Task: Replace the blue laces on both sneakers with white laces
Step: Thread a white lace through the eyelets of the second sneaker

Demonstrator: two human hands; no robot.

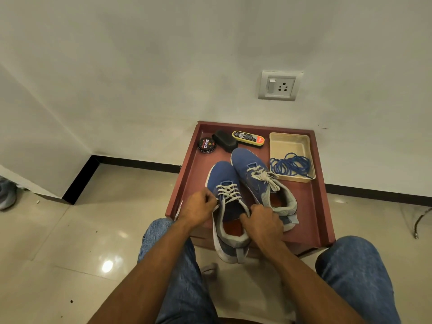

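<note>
Two blue sneakers stand on a low maroon table point(311, 206). The left sneaker point(223, 178) carries a white lace point(228, 190) threaded through its eyelets. My left hand point(198, 206) pinches one end of that lace at the shoe's left side. My right hand point(261, 222) grips the other lace end at the shoe's collar. The right sneaker point(247, 164) has a white lace tied in a bow point(264, 175). A heap of blue laces point(291, 164) lies in a beige tray point(288, 140) at the table's right.
At the table's back sit a round black polish tin point(206, 145), a black brush point(225, 140) and a yellow-black polish applicator point(248, 137). My knees in jeans flank the table's near edge. A wall with a socket point(279, 85) stands just behind. Someone's shoe point(7, 192) shows far left.
</note>
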